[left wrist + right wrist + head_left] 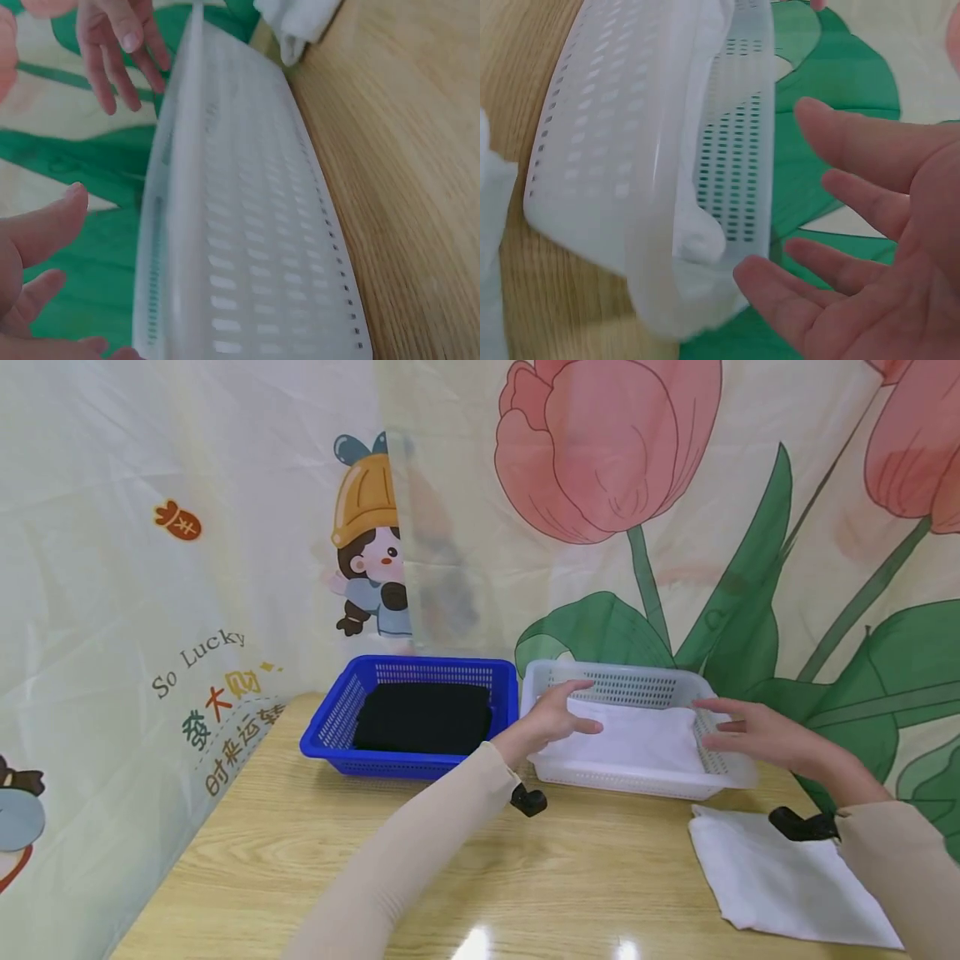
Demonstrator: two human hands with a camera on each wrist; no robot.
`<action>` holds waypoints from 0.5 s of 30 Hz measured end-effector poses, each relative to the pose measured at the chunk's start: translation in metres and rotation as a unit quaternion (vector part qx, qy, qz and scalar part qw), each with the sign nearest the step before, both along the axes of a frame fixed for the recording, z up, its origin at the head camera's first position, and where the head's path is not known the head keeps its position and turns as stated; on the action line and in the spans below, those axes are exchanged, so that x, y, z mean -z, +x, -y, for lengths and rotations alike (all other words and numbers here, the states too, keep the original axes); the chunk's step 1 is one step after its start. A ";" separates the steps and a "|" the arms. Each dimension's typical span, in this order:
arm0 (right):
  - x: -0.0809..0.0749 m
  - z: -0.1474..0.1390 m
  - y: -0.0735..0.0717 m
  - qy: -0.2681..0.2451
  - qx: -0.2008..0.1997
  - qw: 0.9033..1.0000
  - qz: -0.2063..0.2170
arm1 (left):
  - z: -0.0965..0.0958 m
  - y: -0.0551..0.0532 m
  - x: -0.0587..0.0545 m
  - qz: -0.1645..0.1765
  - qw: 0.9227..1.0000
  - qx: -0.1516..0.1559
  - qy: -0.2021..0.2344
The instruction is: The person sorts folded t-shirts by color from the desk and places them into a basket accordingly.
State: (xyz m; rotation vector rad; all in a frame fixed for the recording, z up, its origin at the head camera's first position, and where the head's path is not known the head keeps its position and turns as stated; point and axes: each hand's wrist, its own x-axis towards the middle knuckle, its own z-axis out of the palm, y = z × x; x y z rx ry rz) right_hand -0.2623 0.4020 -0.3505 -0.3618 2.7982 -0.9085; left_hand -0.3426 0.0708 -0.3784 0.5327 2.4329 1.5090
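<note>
A white perforated plastic basket [622,783] stands on the wooden table with folded white cloth [626,735] lying in it. Over its left end is my left hand [553,717], fingers spread and nothing held. My right hand [757,735] hovers at the basket's right end, its fingers loosely extended and holding nothing. In the right wrist view, the fingers of the right hand [885,217] are beside the basket's rim [656,187], with the white cloth inside. The left wrist view shows the left hand [37,292] near the basket's long perforated side [255,225].
A blue perforated basket [408,764] holding folded black cloth [423,718] stands directly left of the white one. Another folded white cloth [787,881] lies on the table [585,868] at the right front. A printed curtain [465,527] hangs behind the baskets.
</note>
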 end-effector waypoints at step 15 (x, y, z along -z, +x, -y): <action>0.036 -0.089 0.084 0.051 0.107 0.993 -0.020 | 0.009 0.094 -0.001 0.021 0.971 0.211 0.112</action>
